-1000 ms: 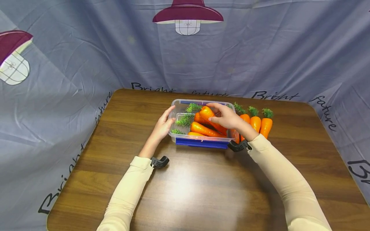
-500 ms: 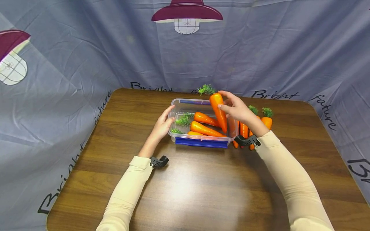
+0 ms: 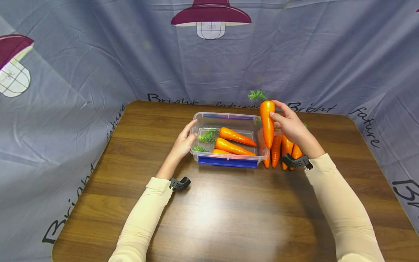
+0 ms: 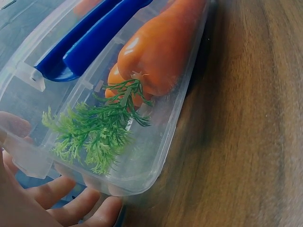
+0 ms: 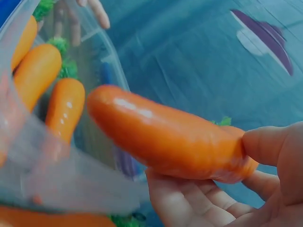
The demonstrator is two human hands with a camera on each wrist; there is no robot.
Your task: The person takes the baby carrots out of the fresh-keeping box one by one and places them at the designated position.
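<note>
A clear plastic container [image 3: 199, 125] with blue side latches holds three orange carrots [image 3: 236, 136] with green leafy tops. My left hand [image 3: 184, 141] grips its left end; in the left wrist view, the fingers [image 4: 78, 205] lie against the outer wall. Above the container's right rim, my right hand [image 3: 291, 124] pinches another carrot [image 3: 267, 122] between thumb and fingers near its thick end, leaves up and tip down. In the right wrist view this carrot [image 5: 165, 135] is in front of the container's wall, with its leaves mostly hidden behind it.
Right of the container, several more carrots [image 3: 287, 151] lie side by side on the wooden table [image 3: 209, 203], partly hidden by the right hand and wrist. A grey-blue curtain [image 3: 278, 54] with printed lamps hangs behind the table.
My right hand has lifted the carrot out of the container and carried it rightward, turning it more upright. My left hand and the container have stayed in place.
</note>
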